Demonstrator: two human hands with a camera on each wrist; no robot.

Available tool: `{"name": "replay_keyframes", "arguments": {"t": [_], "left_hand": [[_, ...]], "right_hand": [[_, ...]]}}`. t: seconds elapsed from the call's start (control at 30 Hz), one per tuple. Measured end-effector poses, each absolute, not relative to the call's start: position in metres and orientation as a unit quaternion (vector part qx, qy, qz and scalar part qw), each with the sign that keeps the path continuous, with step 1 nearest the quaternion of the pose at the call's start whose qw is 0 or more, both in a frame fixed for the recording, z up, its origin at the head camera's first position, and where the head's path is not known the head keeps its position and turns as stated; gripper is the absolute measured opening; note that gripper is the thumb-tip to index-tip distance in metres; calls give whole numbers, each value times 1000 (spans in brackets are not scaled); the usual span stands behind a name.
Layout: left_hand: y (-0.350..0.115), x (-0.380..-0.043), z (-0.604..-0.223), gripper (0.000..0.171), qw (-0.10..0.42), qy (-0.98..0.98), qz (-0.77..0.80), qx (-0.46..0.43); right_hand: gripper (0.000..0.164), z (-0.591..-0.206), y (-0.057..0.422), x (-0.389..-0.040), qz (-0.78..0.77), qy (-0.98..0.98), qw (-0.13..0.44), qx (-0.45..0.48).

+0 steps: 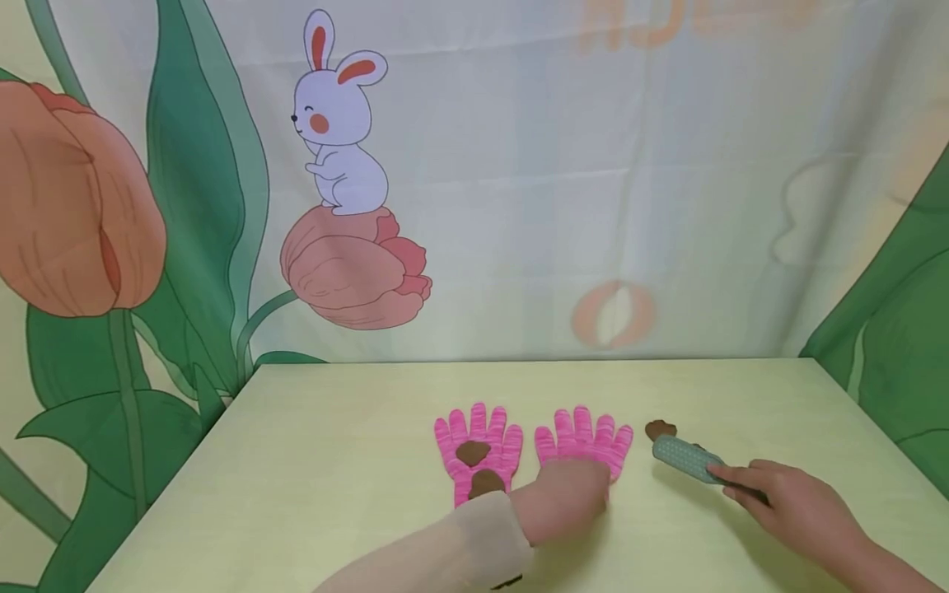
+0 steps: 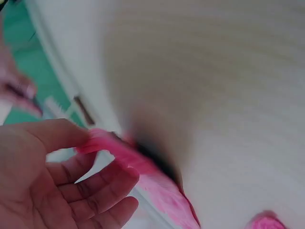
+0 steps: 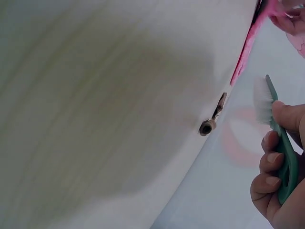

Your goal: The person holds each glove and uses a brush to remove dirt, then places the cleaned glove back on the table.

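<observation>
Two pink knitted gloves lie side by side on the table, fingers pointing away. My left hand [image 1: 567,501] covers the lower part of the right-side glove [image 1: 584,436]; in the left wrist view, thumb and forefinger pinch the raised edge of this pink glove [image 2: 143,167]. Brown patches [image 1: 473,452] mark the left-side glove [image 1: 511,445], partly behind my sleeve. To the right, my right hand [image 1: 801,502] grips a green brush [image 1: 685,459] by its handle. Its white bristles [image 3: 262,100] show in the right wrist view, held above the table.
A small brown piece [image 1: 658,429] lies on the table [image 1: 334,436] just beyond the brush head. Behind the table's far edge hangs a printed cloth [image 1: 504,206] with a rabbit and tulips.
</observation>
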State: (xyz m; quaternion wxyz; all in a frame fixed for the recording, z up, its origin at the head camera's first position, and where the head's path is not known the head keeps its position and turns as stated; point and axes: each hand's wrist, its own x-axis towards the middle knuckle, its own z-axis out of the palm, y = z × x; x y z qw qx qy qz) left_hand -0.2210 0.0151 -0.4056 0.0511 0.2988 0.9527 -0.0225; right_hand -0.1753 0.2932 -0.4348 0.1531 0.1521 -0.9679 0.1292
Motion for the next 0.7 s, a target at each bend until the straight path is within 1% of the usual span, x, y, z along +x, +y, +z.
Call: {"name": "replay_keyframes", "arguments": {"t": [0.1,0.2,0.3,0.37,0.43,0.5,0.57,0.63,0.7], "left_hand": [[4,-232,-395,19,91,951,148,256],[-5,-245,-383,19,127,914,327,202],[-11,-258,-376,16,165,839,497,144],[-13,-264,-374,21,183,776,593,107],[-13,-267,-373,26,191,709,675,74],[-12,-264,-375,33,195,654,729,57],[-12,-256,-381,38,207,630,747,46],[-15,-244,-390,37,232,643,729,33],[-21,-233,-400,34,271,675,685,28]], "right_hand": [[33,-432,293,-173,137,-966,173,137],[34,-427,294,-173,148,-961,201,116],[34,-425,295,-172,170,-952,229,107],[34,-425,295,-173,176,-947,244,111],[34,-425,295,-173,181,-943,254,117],[35,-425,295,-174,180,-940,262,122],[35,-426,294,-175,184,-938,266,125],[35,-426,293,-175,186,-938,264,126],[35,-425,293,-175,184,-940,259,126]]}}
